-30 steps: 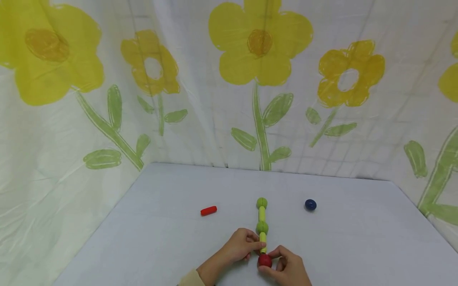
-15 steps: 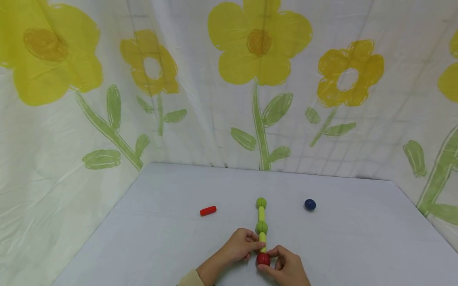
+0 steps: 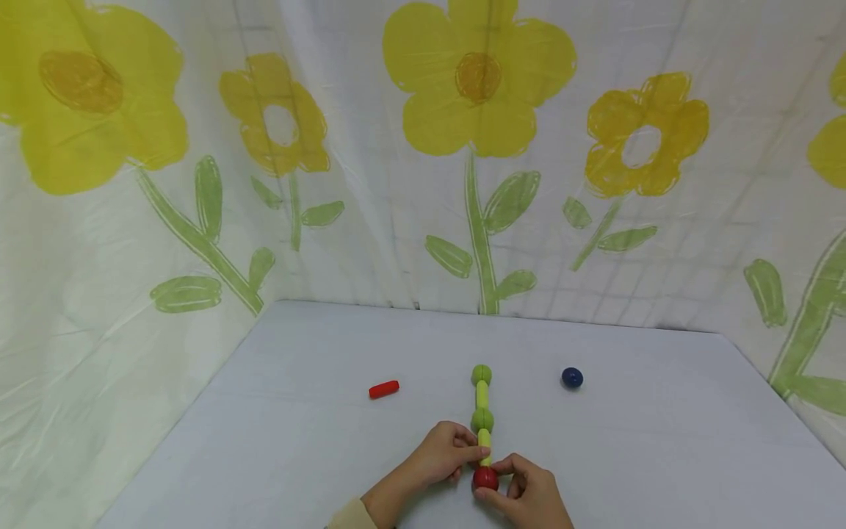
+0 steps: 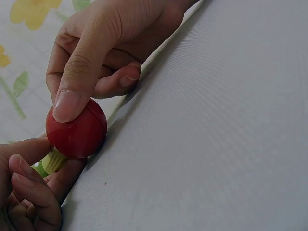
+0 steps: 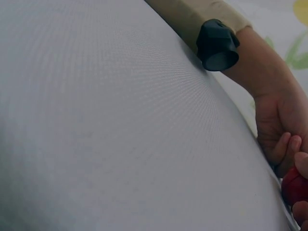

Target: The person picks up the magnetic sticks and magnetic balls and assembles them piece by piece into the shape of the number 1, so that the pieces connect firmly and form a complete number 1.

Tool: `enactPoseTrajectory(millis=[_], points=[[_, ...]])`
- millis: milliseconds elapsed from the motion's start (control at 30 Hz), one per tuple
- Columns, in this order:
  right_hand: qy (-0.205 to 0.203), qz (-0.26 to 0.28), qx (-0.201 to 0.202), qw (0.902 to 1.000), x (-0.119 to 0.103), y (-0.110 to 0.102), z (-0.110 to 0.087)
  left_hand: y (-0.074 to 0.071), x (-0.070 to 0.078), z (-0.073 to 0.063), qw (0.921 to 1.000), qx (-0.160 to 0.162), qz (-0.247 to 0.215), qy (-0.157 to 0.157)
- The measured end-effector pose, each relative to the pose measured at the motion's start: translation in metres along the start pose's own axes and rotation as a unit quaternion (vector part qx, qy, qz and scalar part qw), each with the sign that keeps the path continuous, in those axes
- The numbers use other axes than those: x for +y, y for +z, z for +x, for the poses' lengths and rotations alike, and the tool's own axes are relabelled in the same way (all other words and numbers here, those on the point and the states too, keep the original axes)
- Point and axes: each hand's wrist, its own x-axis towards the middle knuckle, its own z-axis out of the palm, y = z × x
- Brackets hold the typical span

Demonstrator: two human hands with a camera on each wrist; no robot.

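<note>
A straight row of green balls and yellow-green rods lies on the table in the head view, with a far ball (image 3: 482, 375), a far rod (image 3: 482, 395), a middle ball (image 3: 482, 419) and a near rod (image 3: 485, 438). My left hand (image 3: 441, 455) pinches the near rod between thumb and fingers. At the row's near end, a red ball (image 3: 485, 478) sits against that rod. My right hand (image 3: 530, 492) holds the red ball, thumb on one side and fingers opposite. The left wrist view shows the ridged rod end (image 4: 54, 161) right at the red ball (image 4: 77, 130).
A short red rod (image 3: 384, 389) lies left of the row. Off to the right is a dark blue ball (image 3: 572, 378). Behind the white table (image 3: 317, 360) hangs a flower-patterned curtain (image 3: 370, 220). A black wrist camera (image 5: 216, 45) sits by the left sleeve.
The red ball has shifted slightly away from me and left, up against the near rod, covering the rod's end. My right hand moved with it; the left hand held its place.
</note>
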Motion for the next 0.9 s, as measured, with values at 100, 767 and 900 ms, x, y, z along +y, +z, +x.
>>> enactPoseTrajectory(millis=[100, 767, 900], points=[[0.003, 0.003, -0.004, 1.0000, 0.000, 0.000, 0.000, 0.000, 0.000, 0.000, 1.0000, -0.001, -0.001, -0.001], [0.021, 0.002, -0.022, 0.9995, -0.003, -0.002, 0.002, -0.035, 0.000, 0.007, 0.9978, 0.043, 0.007, 0.050], [0.029, 0.002, -0.027, 0.9992, -0.003, -0.002, 0.002, -0.060, 0.002, 0.008, 0.9922, 0.081, 0.014, 0.094]])
